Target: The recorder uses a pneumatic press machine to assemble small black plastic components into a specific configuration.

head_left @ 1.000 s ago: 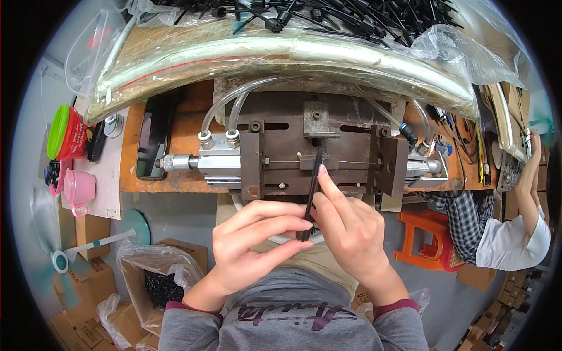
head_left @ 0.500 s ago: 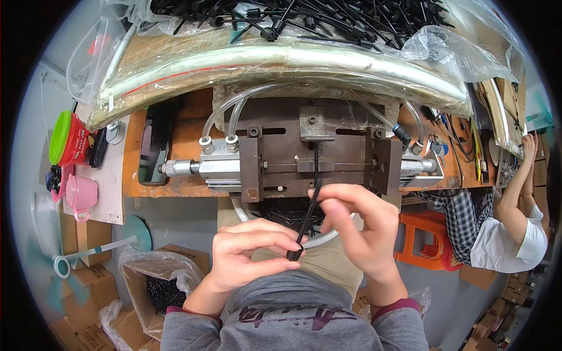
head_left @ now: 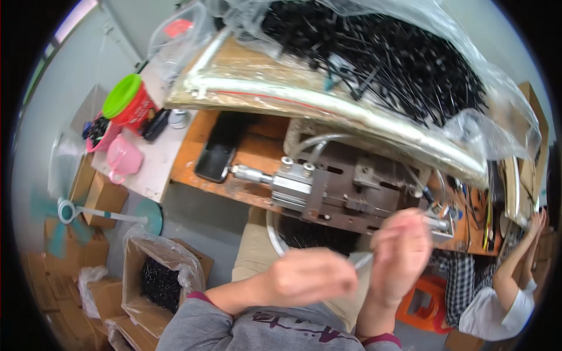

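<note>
My left hand (head_left: 310,278) is in front of the bench, smeared by motion, its fingers bunched toward the right. My right hand (head_left: 401,251) is raised at the fixture's right front corner and blurred too. I can make out nothing in either hand, and the fingers are too smeared to read. Behind them sits a dark metal fixture (head_left: 339,217) with a small metal block (head_left: 367,174) on top. A silver air cylinder (head_left: 293,188) is mounted at its left end, with clear hoses (head_left: 328,138) attached.
A tray (head_left: 281,96) heaped with thin black plastic parts (head_left: 404,64) stands above the fixture. A phone (head_left: 216,158), pink cup (head_left: 124,157) and red bucket (head_left: 137,108) lie left. Below are a lined carton (head_left: 132,275) and a fan (head_left: 65,210). A co-worker (head_left: 492,316) sits right, near an orange stool (head_left: 424,304).
The view has swung and tilted, putting the bench lower and farther right. My hands have moved apart from the thin black plastic part they held; it no longer shows.
</note>
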`<state>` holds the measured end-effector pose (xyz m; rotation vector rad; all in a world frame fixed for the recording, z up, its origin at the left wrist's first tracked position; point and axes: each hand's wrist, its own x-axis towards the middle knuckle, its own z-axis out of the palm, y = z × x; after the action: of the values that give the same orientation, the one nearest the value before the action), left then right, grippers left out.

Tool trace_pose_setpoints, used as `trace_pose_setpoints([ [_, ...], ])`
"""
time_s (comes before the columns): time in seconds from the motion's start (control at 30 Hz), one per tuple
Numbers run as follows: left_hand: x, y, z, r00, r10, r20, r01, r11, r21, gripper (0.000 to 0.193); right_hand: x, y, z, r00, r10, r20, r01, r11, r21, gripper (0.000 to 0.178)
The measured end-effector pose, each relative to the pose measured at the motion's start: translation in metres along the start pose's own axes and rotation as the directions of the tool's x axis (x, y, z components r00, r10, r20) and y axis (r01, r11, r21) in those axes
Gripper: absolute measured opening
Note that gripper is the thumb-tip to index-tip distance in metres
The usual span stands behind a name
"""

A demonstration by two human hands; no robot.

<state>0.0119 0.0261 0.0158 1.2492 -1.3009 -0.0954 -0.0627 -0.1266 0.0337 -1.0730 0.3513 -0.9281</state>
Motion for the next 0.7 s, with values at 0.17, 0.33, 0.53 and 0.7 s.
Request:
trace_pose_setpoints([
  [0.17, 0.003, 0.004, -0.045, 0.989, 0.008, 0.147, -0.029, 0.99, 0.14, 0.014, 0.04, -0.044, -0.016, 0.892, -0.373, -0.257, 0.359, 0.928, -0.102, 0.021],
  [0.33, 0.091, -0.005, -0.189, 0.813, 0.391, -0.431, 0.208, 0.496, 0.843, 0.027, -0.005, -0.007, -0.026, 0.942, -0.328, -0.065, 0.299, 0.913, -0.277, 0.022],
  [0.53, 0.077, -0.029, -0.264, 0.599, 0.245, -0.762, 0.37, 0.759, 0.535, 0.031, -0.032, -0.005, -0.041, 0.956, -0.289, -0.039, 0.268, 0.922, -0.279, 0.021],
  [0.7, 0.0, -0.057, -0.246, 0.619, -0.599, -0.508, 0.786, 0.484, 0.386, 0.022, -0.042, -0.005, -0.052, 0.973, -0.214, -0.082, 0.173, 0.923, -0.344, 0.016],
])
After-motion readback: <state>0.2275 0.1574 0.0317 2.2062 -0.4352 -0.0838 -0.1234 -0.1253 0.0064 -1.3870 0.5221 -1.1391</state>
